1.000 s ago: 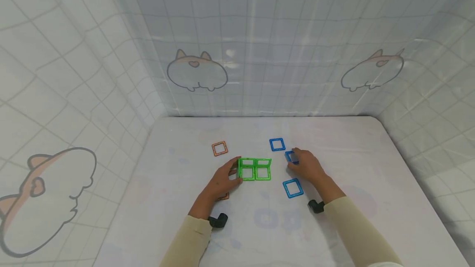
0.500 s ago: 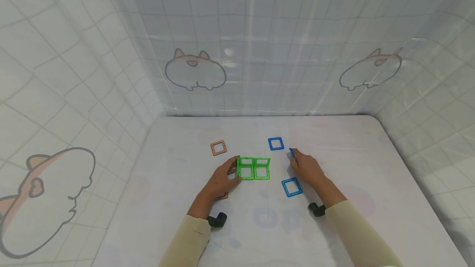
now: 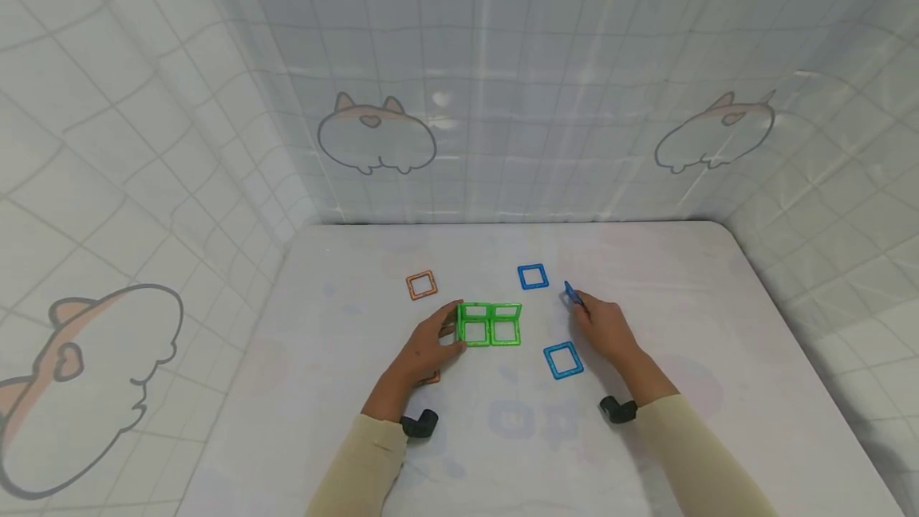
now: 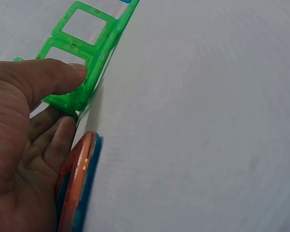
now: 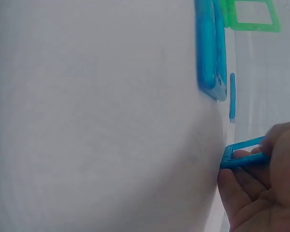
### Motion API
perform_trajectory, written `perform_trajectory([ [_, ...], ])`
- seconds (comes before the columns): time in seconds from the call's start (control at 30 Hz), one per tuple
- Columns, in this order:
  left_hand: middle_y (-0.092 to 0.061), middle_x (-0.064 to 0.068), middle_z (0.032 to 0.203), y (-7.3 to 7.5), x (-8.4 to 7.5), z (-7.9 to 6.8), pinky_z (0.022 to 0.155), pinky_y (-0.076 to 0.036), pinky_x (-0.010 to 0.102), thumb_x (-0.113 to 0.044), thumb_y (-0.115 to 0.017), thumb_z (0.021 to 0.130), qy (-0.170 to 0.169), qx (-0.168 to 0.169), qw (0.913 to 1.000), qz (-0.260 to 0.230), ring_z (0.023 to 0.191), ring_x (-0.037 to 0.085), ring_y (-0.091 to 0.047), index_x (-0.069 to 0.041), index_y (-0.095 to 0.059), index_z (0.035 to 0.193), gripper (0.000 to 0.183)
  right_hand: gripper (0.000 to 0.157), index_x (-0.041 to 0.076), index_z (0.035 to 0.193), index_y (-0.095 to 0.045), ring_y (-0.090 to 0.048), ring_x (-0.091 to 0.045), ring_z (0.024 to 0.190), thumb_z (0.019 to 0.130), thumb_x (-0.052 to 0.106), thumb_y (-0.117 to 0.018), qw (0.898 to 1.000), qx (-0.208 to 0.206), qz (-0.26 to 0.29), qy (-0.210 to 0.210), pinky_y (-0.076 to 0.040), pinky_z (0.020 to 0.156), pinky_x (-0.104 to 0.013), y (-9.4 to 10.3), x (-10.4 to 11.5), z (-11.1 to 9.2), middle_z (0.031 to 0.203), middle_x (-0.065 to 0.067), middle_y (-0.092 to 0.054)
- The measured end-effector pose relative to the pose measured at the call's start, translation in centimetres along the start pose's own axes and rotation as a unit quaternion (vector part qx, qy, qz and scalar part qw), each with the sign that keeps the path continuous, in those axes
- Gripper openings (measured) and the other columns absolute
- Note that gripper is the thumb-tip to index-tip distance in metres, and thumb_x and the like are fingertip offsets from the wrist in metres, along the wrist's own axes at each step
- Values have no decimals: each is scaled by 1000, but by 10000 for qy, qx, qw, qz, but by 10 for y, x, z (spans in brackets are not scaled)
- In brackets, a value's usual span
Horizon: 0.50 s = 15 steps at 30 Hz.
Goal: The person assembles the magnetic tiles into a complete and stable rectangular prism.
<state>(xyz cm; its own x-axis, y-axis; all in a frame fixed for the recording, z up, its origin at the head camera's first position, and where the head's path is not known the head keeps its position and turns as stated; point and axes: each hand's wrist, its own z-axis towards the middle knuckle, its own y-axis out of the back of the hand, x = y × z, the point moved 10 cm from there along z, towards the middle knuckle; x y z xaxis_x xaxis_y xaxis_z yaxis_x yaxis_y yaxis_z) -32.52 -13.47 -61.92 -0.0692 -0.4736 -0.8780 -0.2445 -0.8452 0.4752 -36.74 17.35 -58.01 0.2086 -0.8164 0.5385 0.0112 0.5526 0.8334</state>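
My left hand (image 3: pixel 425 351) holds the left end of a green magnetic tile structure (image 3: pixel 491 332), thumb at the near corner and fingers at the far one. Two of its open square tiles lie flat side by side, with others standing along the back and left edge. In the left wrist view the thumb lies across the green tiles (image 4: pixel 72 43). To the right, my right hand (image 3: pixel 606 331) pinches a blue square magnetic tile (image 3: pixel 572 294), tilted edge-up. The right wrist view shows this blue tile (image 5: pixel 251 158) between thumb and fingers, one edge close to the tabletop.
A blue tile (image 3: pixel 550 365) lies right of the green structure, and another blue tile (image 3: pixel 534 286) sits behind it. One orange tile (image 3: pixel 410 288) is at the back left. A second orange tile (image 3: pixel 431 379) is partly hidden by the left wrist. Patterned curtains (image 3: pixel 546 102) surround the table.
My right hand has tipped the blue tile from nearly flat to edge-up and drawn it slightly right. The left hand keeps its hold on the green structure.
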Motion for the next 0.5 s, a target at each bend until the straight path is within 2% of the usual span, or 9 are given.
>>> perform_trajectory([
  [0.17, -48, 0, 150, 0, 1, 1, 109, -46, 35, -18, -76, 88, 68, -14, 10000, 40, 132, 22, -54, -31, -35, 154, 79, 37, -4, 133, -60, -57, -37, 126, 102, 15, -52, 9997, -67, 227, -88, -48, 103, -52, 3, -7, 1, 130, -20, -64],
  [0.33, -47, 0, 151, 1, 1, 1, 109, -46, 35, -19, -75, 88, 8, -27, 10000, 6, 132, 22, -53, -31, -34, 155, 79, 37, 0, 134, -61, -53, -37, 131, 100, 14, -55, 9971, -58, 618, -444, -45, 108, -52, 2, -20, 1, 133, -16, -63],
  [0.5, -48, 0, 150, 1, 1, 1, 108, -46, 34, -19, -75, 88, -2, -35, 10000, -4, 132, 22, -54, -31, -34, 154, 78, 32, 2, 128, -66, -56, -35, 128, 99, 16, -61, 9904, -105, 1220, -646, -47, 107, -51, 1, -27, -4, 127, -14, -68],
])
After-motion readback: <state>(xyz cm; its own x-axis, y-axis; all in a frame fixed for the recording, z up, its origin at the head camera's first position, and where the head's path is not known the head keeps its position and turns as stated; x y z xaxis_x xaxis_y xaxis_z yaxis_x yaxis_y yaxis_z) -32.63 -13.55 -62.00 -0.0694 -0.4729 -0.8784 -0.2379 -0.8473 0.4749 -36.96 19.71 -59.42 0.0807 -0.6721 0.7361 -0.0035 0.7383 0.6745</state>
